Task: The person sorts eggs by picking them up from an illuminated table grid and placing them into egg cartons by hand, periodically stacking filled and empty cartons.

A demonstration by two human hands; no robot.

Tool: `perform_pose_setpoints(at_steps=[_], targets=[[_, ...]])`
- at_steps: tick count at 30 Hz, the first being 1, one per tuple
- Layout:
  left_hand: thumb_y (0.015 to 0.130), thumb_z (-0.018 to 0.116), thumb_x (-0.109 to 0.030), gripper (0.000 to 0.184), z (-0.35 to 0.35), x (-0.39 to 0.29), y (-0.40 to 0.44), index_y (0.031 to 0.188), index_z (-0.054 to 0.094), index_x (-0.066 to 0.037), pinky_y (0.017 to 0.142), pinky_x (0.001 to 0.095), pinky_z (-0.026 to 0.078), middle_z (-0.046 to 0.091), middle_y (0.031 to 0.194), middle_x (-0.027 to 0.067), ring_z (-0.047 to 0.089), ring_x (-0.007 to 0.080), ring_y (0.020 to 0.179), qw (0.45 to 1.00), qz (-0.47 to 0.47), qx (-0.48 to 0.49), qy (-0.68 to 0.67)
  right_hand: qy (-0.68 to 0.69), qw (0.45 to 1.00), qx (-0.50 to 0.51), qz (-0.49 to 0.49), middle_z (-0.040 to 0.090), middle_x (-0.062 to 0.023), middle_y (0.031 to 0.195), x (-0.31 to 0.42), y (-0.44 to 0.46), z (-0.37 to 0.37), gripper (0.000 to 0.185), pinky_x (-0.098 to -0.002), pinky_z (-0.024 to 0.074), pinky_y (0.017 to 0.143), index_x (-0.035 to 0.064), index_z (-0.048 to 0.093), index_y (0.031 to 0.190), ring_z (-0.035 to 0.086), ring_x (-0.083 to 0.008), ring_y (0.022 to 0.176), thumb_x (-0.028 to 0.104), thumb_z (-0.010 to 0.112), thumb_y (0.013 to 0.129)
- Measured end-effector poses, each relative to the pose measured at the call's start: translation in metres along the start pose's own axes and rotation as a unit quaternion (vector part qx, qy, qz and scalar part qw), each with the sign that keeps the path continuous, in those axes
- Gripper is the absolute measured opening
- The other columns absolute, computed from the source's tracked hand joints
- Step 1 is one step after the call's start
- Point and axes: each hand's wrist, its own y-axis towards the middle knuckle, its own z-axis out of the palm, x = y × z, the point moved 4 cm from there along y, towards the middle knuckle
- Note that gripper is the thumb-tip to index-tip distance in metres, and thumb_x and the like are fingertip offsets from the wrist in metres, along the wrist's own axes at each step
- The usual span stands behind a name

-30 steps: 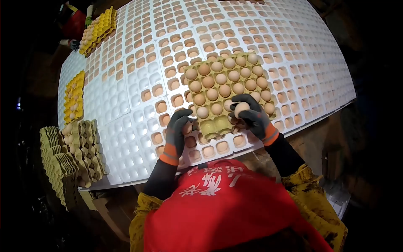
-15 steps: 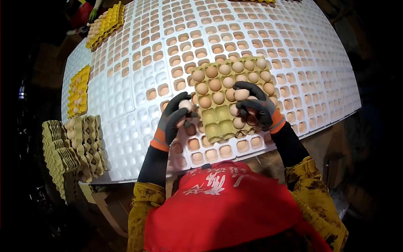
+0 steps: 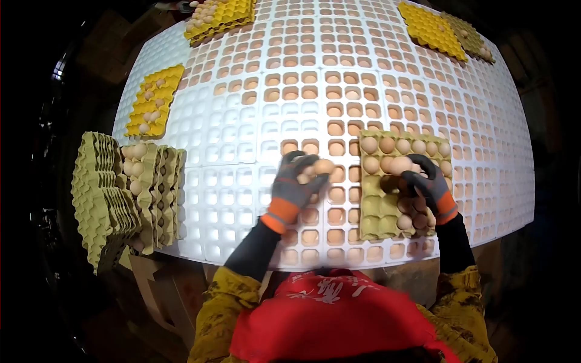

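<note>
My left hand [image 3: 293, 186], in a dark glove with an orange cuff, is closed around eggs [image 3: 324, 167] above the white foam trays [image 3: 233, 175]. More than one egg shows between its fingers. My right hand [image 3: 428, 185], gloved alike, grips eggs [image 3: 401, 166] over the olive egg tray [image 3: 379, 209]. That tray lies on the foam trays, eggs in its far rows and near right part, bare cups at its near left. How many eggs each hand holds is partly hidden by the fingers.
Stacked olive trays [image 3: 100, 199] stand at the left edge, beside upright trays holding eggs [image 3: 160, 193]. Yellow trays [image 3: 158, 100] lie at the left, with another yellow tray [image 3: 227, 17] at the back and one [image 3: 431, 30] at the far right. Many foam pockets hold eggs.
The camera view has shifted left, so everything appears further right. Several eggs have left the olive tray's middle row. Both hands still hold eggs, the left now over the foam trays.
</note>
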Motion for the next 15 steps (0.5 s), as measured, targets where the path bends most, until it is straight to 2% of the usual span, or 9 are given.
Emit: perform_pose_setpoints(at_steps=[1, 3, 4, 5, 8, 9, 10, 13, 15], targets=[[0.078, 0.082, -0.021, 0.039, -0.028, 0.04, 0.003, 0.111, 0.068, -0.004, 0.08, 0.0337, 0.054, 0.058, 0.112, 0.009, 0.06, 0.0208, 0.098, 0.999, -0.023, -0.017, -0.017, 0.075, 0.997, -0.028, 0.008, 0.065, -0.0047, 0.109, 0.015, 0.005, 0.014, 0.038, -0.0264, 0.0504, 0.082, 0.0031, 0.062, 0.118, 0.059, -0.009, 0.097, 0.015, 0.073, 0.084], [0.081, 0.081, -0.019, 0.037, -0.081, 0.117, 0.013, 0.113, 0.067, -0.006, 0.053, 0.024, 0.053, 0.058, 0.107, 0.0046, 0.061, 0.0114, 0.079, 0.993, -0.058, -0.1, 0.008, 0.048, 0.998, 0.004, -0.038, 0.066, -0.0051, 0.107, 0.031, 0.032, 0.063, 0.038, -0.0296, 0.0523, 0.082, 0.004, 0.063, 0.116, 0.062, -0.0132, 0.095, 0.016, 0.076, 0.082], [0.081, 0.08, -0.018, 0.036, -0.108, 0.111, 0.025, 0.112, 0.067, -0.005, 0.048, 0.0235, 0.05, 0.06, 0.102, 0.0046, 0.06, 0.0105, 0.071, 0.978, -0.166, -0.107, -0.071, 0.034, 0.997, 0.018, -0.061, 0.066, -0.0053, 0.106, 0.041, 0.048, 0.09, 0.039, -0.0312, 0.0532, 0.082, 0.0045, 0.063, 0.115, 0.063, -0.0153, 0.094, 0.017, 0.078, 0.081], [0.082, 0.08, -0.015, 0.036, -0.126, 0.125, 0.039, 0.114, 0.066, -0.005, 0.046, 0.0239, 0.048, 0.062, 0.095, 0.0042, 0.059, 0.0102, 0.07, 0.971, -0.183, -0.109, -0.107, -0.054, 0.989, 0.022, -0.138, 0.064, -0.0061, 0.109, 0.055, 0.065, 0.122, 0.04, -0.0316, 0.052, 0.083, 0.0048, 0.063, 0.117, 0.062, -0.0162, 0.098, 0.018, 0.077, 0.082], [0.096, 0.061, -0.041, 0.043, -0.152, 0.138, 0.072, 0.119, 0.063, -0.005, 0.056, 0.0214, 0.047, 0.061, 0.09, 0.003, 0.057, 0.0083, 0.072, 0.905, -0.274, -0.054, -0.32, -0.178, 0.963, 0.023, -0.201, 0.063, -0.0105, 0.105, 0.067, 0.13, 0.202, 0.047, -0.0397, 0.0509, 0.086, 0.0109, 0.064, 0.115, 0.062, -0.0287, 0.099, 0.032, 0.08, 0.076], [0.101, 0.05, -0.047, 0.05, -0.15, 0.164, 0.081, 0.127, 0.057, -0.005, 0.062, 0.0212, 0.047, 0.061, 0.092, 0.0023, 0.055, 0.0088, 0.074, 0.842, -0.293, 0.014, -0.452, -0.22, 0.959, 0.007, -0.178, 0.062, -0.0108, 0.108, 0.072, 0.149, 0.222, 0.049, -0.0402, 0.0512, 0.086, 0.0118, 0.064, 0.115, 0.062, -0.0293, 0.099, 0.035, 0.079, 0.075], [0.103, 0.048, -0.043, 0.045, -0.15, 0.165, 0.095, 0.127, 0.053, -0.005, 0.06, 0.0217, 0.046, 0.059, 0.094, 0.0015, 0.054, 0.0091, 0.075, 0.767, -0.217, 0.103, -0.595, -0.262, 0.952, -0.009, -0.156, 0.062, -0.011, 0.111, 0.075, 0.167, 0.239, 0.05, -0.0406, 0.0514, 0.087, 0.0128, 0.064, 0.115, 0.062, -0.0298, 0.1, 0.037, 0.078, 0.074], [0.1, 0.056, -0.038, 0.045, -0.154, 0.164, 0.102, 0.129, 0.053, -0.004, 0.061, 0.0242, 0.048, 0.059, 0.088, 0.0043, 0.057, 0.0115, 0.072, 0.879, -0.139, -0.036, -0.455, -0.385, 0.905, -0.056, -0.172, 0.056, -0.0118, 0.122, 0.088, 0.201, 0.275, 0.048, -0.0423, 0.0543, 0.083, 0.0167, 0.062, 0.12, 0.063, -0.031, 0.103, 0.033, 0.076, 0.076], [0.098, 0.059, -0.036, 0.042, -0.159, 0.176, 0.114, 0.128, 0.056, -0.006, 0.062, 0.0257, 0.049, 0.059, 0.088, 0.0048, 0.057, 0.0119, 0.072, 0.839, -0.229, -0.025, -0.492, -0.491, 0.854, -0.046, -0.167, 0.054, -0.0119, 0.127, 0.088, 0.214, 0.293, 0.045, -0.043, 0.0545, 0.083, 0.0175, 0.061, 0.121, 0.063, -0.0317, 0.106, 0.029, 0.073, 0.08]])
